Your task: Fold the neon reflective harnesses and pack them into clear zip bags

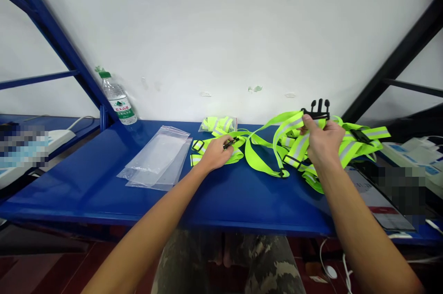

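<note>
My right hand (323, 137) is closed on a black side-release buckle (318, 111), its prongs pointing up, with yellow-green reflective strap (292, 123) running from it. My left hand (218, 152) pinches a small black buckle part (230, 143) low over the table, at a folded bundle of the same webbing (237, 156). A loop of strap (261, 162) lies between both hands. More reflective straps (356, 144) with black sliders are heaped around and behind my right hand, partly hidden by it.
Clear zip bags (155, 160) lie left on the blue table (86, 183). A packed bag of straps (218, 124) sits by the wall, and a water bottle (119, 100) stands in the back left corner. A tablet-like device (377, 201) and power strips (415, 155) are at right.
</note>
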The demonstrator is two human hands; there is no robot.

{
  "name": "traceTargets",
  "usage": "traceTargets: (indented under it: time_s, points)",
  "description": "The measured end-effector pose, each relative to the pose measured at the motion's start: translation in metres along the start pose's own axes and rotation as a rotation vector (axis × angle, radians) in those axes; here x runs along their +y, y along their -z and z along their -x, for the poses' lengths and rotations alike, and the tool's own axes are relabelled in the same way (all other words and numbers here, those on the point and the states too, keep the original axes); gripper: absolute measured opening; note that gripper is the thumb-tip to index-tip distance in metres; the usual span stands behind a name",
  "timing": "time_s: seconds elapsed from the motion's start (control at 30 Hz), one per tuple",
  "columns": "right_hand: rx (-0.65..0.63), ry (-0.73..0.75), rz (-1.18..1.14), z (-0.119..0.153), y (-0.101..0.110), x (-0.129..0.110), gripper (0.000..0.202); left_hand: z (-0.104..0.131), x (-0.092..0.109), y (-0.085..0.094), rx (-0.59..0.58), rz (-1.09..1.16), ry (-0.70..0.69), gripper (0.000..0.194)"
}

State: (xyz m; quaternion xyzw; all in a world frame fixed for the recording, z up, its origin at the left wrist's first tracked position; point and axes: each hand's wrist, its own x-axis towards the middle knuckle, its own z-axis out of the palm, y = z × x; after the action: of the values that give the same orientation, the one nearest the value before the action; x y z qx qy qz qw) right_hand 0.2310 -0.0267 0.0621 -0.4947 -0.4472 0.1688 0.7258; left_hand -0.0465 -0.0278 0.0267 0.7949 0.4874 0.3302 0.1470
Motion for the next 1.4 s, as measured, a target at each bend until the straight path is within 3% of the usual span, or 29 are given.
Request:
traceTargets:
  time_s: [0.03, 0.07, 0.2, 0.27, 0.43, 0.7, 1.4]
  points:
    - [0.007, 0.124, 0.139, 0.002, 0.001, -0.001, 0.027, 0.000, 0.001, 0.001, -0.004, -0.039, 0.002, 0.023]
    - [-0.066, 0.256, 0.272, 0.006, 0.001, -0.002, 0.024, 0.000, 0.003, 0.002, -0.009, -0.087, 0.000, 0.022]
    - [-0.737, 0.708, 0.636, 0.032, -0.009, -0.008, 0.020, 0.003, 0.011, 0.003, -0.011, -0.307, 0.015, 0.020]
    - [-0.885, 0.791, 0.806, 0.044, -0.015, -0.010, 0.024, 0.005, 0.015, 0.001, -0.013, -0.385, 0.015, 0.019]
    - [-0.903, 0.865, 1.095, 0.057, -0.021, -0.013, 0.028, 0.009, 0.021, -0.002, -0.023, -0.458, -0.012, 0.020]
    - [-0.850, 0.980, 1.259, 0.067, -0.023, -0.016, 0.026, 0.013, 0.020, -0.003, -0.043, -0.523, -0.061, 0.020]
    - [-0.881, 0.903, 1.276, 0.084, -0.035, -0.012, 0.025, 0.018, 0.038, -0.011, -0.054, -0.578, -0.026, 0.024]
